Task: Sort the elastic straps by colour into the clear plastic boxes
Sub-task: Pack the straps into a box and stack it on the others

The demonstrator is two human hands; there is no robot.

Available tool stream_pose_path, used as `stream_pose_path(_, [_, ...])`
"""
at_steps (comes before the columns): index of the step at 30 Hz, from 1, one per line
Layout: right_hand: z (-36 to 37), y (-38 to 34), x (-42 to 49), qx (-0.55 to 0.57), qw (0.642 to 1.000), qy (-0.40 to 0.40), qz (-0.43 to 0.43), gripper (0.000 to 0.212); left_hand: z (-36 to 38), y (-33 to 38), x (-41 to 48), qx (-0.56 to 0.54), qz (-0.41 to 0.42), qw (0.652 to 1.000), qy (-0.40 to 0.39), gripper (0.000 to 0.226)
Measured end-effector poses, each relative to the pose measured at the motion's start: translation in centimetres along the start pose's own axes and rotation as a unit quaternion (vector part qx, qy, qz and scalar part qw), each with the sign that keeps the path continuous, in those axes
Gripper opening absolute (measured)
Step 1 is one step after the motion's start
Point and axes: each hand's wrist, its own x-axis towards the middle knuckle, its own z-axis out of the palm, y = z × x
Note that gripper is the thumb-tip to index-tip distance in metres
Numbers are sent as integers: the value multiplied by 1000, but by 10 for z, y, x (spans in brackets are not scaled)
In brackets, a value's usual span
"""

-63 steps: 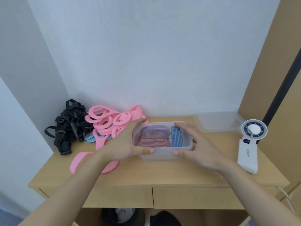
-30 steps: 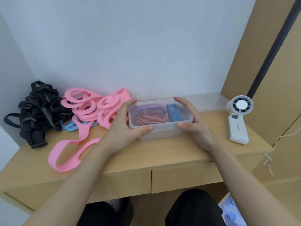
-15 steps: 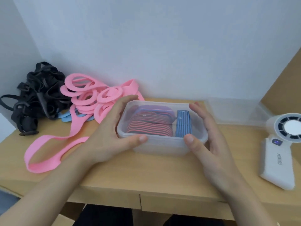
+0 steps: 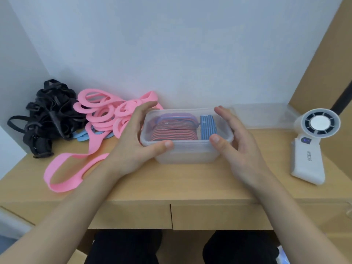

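There are pink straps (image 4: 99, 119), black straps (image 4: 51, 111), pale-blue straps (image 4: 82, 137) — plus red-striped strap (image 4: 174, 135), blue-striped strap (image 4: 207, 128).

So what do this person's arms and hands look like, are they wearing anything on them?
Both are bare. The left hand and right hand have no gloves and no visible rings; the nails are short and unpainted. The forearms are uncovered to the picture's edge: no sleeves, watch or bracelets. Dark trousers show below.
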Motion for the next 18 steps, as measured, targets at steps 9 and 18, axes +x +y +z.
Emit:
stream_pose_path(9, [5, 2, 5, -13, 1000, 19, -18, 66, 0, 0, 3, -21, -7, 999, 23, 90])
stream_pose_path(18, [-17, -26, 21, -198, 975, -95, 17, 89, 1, -3, 0, -1, -1, 1000, 19, 99])
